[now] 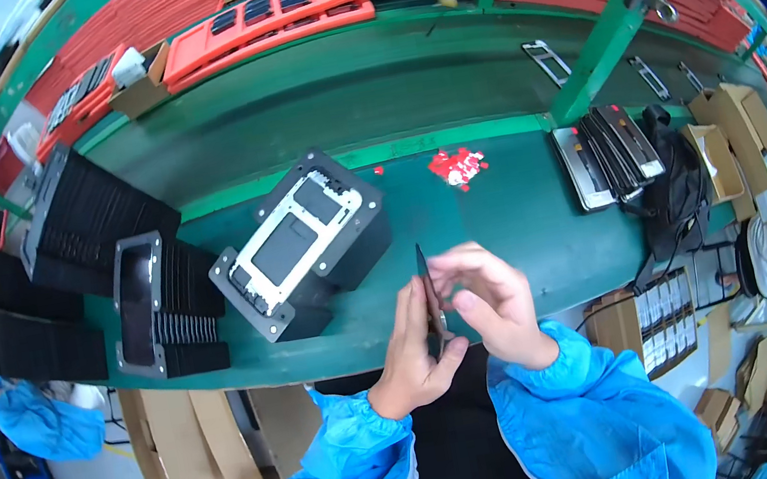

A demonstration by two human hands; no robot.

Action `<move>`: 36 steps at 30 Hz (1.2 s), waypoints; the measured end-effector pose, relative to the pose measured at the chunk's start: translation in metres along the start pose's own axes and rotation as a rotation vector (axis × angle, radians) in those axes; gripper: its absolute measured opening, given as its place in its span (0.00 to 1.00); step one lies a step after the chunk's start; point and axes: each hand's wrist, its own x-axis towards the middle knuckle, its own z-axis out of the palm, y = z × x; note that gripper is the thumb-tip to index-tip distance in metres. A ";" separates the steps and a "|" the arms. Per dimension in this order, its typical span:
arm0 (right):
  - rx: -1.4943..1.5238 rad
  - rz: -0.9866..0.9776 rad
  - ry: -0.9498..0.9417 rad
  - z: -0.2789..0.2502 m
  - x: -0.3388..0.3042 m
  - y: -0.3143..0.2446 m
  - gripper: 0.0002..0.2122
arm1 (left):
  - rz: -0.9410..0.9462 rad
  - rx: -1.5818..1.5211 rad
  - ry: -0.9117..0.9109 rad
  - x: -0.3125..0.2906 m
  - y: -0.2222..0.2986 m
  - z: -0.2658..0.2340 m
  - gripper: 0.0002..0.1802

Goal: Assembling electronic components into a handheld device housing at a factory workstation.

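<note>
My left hand grips a thin dark phone-sized panel, held upright and nearly edge-on, with its thumb at the lower end. Close by on the right is my right hand, fingers bent and thumb apart from them. Its fingertips come close to the panel's face; whether they touch it I cannot tell. Left of the hands, a white phone frame lies on top of a stack of black trays. Beyond the hands, small red and white pieces lie in a heap on the green table.
More black tray stacks stand at the left, one with a dark panel in it. Dark panels in holders and a black bag sit at the right. A green post rises behind. Red trays fill the shelf.
</note>
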 end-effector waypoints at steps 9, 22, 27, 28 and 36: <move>0.458 0.272 -0.324 -0.044 0.027 0.017 0.07 | -0.157 -0.007 -0.069 -0.004 0.012 -0.026 0.44; 0.091 0.123 -0.480 -0.024 0.087 0.000 0.12 | -0.315 -0.874 0.117 0.004 0.051 -0.057 0.51; 0.106 0.490 -1.137 0.003 0.129 -0.029 0.16 | -0.299 -0.611 0.264 0.008 0.078 -0.084 0.53; 0.022 0.471 -1.289 0.001 0.136 -0.030 0.16 | -0.296 -0.601 0.266 0.012 0.084 -0.091 0.53; -0.049 0.195 -0.668 -0.022 0.169 -0.007 0.11 | -0.093 0.290 0.476 0.037 0.101 -0.142 0.41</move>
